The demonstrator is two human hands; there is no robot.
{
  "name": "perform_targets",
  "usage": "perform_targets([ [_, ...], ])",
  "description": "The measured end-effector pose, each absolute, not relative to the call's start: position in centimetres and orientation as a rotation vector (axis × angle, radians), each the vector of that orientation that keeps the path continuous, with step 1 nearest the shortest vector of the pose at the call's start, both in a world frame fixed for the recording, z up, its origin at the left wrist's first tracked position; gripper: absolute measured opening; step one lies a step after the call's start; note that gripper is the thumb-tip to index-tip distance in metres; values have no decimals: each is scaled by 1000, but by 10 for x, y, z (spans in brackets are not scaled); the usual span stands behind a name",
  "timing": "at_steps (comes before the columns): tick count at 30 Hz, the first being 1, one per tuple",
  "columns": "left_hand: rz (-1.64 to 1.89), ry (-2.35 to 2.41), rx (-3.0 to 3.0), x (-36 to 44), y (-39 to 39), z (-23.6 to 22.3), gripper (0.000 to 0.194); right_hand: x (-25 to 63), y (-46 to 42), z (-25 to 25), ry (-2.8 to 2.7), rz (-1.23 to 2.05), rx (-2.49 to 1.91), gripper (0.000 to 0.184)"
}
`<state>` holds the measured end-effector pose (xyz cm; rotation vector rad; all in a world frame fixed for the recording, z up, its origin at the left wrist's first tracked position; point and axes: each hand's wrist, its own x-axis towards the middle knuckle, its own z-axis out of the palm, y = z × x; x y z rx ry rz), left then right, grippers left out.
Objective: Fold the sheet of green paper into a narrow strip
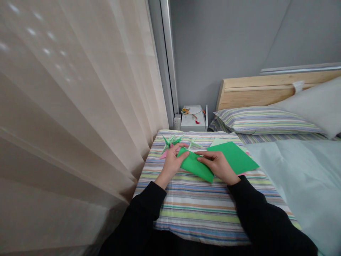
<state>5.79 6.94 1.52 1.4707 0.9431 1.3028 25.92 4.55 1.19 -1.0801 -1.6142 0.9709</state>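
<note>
A green sheet of origami paper, folded into a rectangle, is held at a tilt above the striped cloth. My left hand pinches its left end, thumb on the near face. At its upper right edge, my right hand grips it between thumb and fingers. Flat on the cloth to the right lies a stack of square paper, green on top with pale green and pink edges showing beneath. Beyond my left hand sit several folded green paper cranes and some pink paper, partly hidden. A pale green folded piece lies between my hands.
The striped cloth covers the surface before me. A beige curtain hangs close on the left. To the right is a bed with a pale blue cover and striped pillow. A small white cabinet stands behind.
</note>
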Motion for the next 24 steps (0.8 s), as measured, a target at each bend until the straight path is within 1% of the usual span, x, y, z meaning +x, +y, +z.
perform_targets([
  [3, 1304, 956, 1466, 58, 71, 13, 25, 260, 47, 11, -1623, 963, -1058, 28],
  [8, 1268, 968, 1389, 58, 72, 13, 31, 259, 47, 13, -1620, 945, -1053, 26],
  [16, 1250, 992, 1330, 58, 72, 12, 32, 262, 50, 12, -1517, 874, -1156, 19],
  [18, 1249, 1029, 1338, 58, 73, 11, 31, 265, 54, 8, -1456, 828, -1201, 22],
  [20, 1221, 1060, 1364, 57, 73, 11, 29, 269, 57, 5, -1385, 801, -1240, 31],
  [24, 1048, 1017, 1409, 56, 69, 16, 28, 272, 55, 7, -1264, 841, -1259, 48],
])
